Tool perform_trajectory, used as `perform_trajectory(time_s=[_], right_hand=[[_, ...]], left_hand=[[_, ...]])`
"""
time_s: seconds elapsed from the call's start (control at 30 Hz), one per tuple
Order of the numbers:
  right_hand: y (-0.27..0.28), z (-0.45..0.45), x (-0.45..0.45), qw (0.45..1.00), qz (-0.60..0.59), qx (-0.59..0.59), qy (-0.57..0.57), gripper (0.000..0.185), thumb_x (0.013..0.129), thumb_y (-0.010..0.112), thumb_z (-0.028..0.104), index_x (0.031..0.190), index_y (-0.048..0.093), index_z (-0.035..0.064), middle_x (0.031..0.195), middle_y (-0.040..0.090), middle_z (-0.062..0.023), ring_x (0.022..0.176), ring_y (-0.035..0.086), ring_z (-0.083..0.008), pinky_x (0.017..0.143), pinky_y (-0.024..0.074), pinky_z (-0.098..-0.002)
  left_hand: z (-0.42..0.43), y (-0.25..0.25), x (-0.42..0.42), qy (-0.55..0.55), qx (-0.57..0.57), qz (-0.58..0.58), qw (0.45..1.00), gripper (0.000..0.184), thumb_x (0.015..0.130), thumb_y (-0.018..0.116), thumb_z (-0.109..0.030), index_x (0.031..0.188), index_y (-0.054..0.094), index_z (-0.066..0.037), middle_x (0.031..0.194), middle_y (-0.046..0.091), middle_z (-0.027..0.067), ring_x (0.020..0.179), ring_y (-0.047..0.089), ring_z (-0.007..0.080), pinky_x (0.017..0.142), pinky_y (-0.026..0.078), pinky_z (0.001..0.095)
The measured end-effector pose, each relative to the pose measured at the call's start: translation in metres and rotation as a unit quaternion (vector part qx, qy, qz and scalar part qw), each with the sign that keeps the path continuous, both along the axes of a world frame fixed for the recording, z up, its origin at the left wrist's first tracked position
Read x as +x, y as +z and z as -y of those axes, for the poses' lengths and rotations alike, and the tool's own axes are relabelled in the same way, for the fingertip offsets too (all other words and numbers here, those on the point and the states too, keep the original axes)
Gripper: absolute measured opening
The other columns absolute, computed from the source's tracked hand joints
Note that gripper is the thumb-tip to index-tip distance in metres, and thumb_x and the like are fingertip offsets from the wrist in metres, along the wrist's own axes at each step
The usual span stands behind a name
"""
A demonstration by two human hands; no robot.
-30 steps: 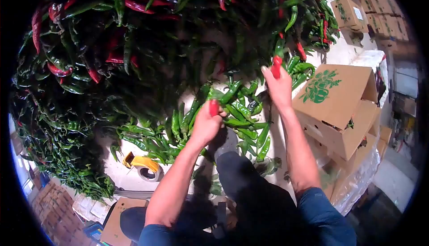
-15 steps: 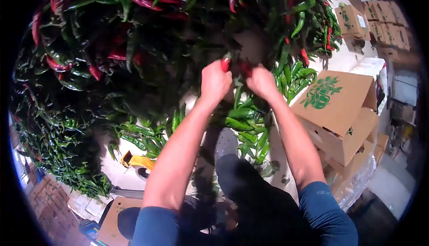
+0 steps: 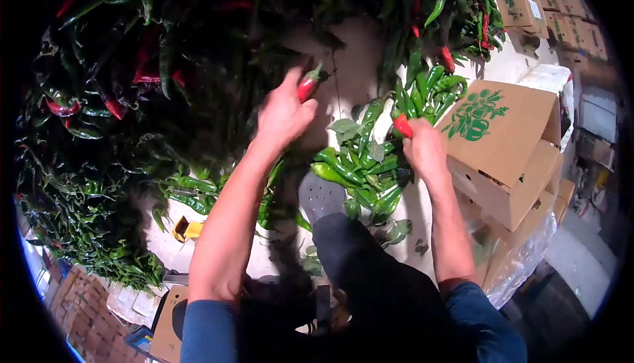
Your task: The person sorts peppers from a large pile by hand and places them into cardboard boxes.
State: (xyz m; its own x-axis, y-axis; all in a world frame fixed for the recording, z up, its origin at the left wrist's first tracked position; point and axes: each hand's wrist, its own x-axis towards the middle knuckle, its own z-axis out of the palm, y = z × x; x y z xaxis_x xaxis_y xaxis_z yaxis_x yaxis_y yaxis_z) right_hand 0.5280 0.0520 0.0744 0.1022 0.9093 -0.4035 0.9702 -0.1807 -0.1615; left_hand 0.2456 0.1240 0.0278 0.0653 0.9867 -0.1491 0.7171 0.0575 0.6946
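My left hand [image 3: 282, 115] is closed around a red chili pepper [image 3: 307, 88] whose green stem end points up and right. It hovers beside the dark lower side of a big heap of green and red peppers [image 3: 92, 191]. In my right hand [image 3: 428, 148] is another red pepper [image 3: 401, 125], its tip poking out at the left of the fingers. That hand is just right of a small pile of green peppers and leaves [image 3: 366, 162] on the floor. More long green peppers [image 3: 429, 89] lie just beyond it.
A grey perforated shoe [image 3: 322, 197] stands against the small green pile. Cardboard boxes with a green vegetable print [image 3: 502, 122] stand at the right, with clear plastic [image 3: 528, 264] below. A small yellow object [image 3: 187, 230] lies on the pale floor at left. Stacked boxes [image 3: 571, 23] stand far right.
My hands have moved apart. The left went left with its red pepper; the right came right and lower with its own. The view has shifted, showing more pale floor between heap and pile.
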Motion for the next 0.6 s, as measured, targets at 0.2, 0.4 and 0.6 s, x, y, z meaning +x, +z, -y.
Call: perform_trajectory(time_s=[0.2,0.4,0.6], right_hand=[[-0.011,-0.041,-0.051,0.976,-0.108,-0.007,0.186,0.04,0.076,0.065,0.006,0.115,0.059,0.0133,0.102,0.059,-0.0135,0.093,0.062,-0.037,0.079,0.0516,-0.0458],[-0.073,-0.033,-0.05,0.973,0.006,-0.049,0.223,0.021,0.081,0.066,0.013,0.098,0.059,0.0017,0.088,0.066,-0.023,0.084,0.066,-0.0429,0.075,0.0524,-0.0526],[-0.072,-0.037,-0.04,0.98,-0.031,-0.088,0.176,0.016,0.082,0.057,0.014,0.089,0.066,0.0023,0.086,0.068,-0.0228,0.087,0.068,-0.0418,0.077,0.0536,-0.052]], left_hand=[[0.063,0.033,-0.058,0.185,-0.31,0.477,0.802,0.049,0.078,0.063,-0.001,0.125,0.054,0.0,0.089,0.067,0.0075,0.078,0.067,0.0193,0.072,0.055,0.0315],[0.129,0.026,-0.057,0.266,-0.287,0.677,0.624,0.034,0.085,0.069,0.0,0.113,0.053,-0.008,0.096,0.065,0.009,0.082,0.064,0.0216,0.079,0.054,0.0386],[0.129,0.01,-0.051,0.356,-0.299,0.649,0.603,0.022,0.09,0.068,-0.006,0.107,0.054,-0.009,0.089,0.062,0.0085,0.08,0.064,0.0223,0.069,0.056,0.0374]])
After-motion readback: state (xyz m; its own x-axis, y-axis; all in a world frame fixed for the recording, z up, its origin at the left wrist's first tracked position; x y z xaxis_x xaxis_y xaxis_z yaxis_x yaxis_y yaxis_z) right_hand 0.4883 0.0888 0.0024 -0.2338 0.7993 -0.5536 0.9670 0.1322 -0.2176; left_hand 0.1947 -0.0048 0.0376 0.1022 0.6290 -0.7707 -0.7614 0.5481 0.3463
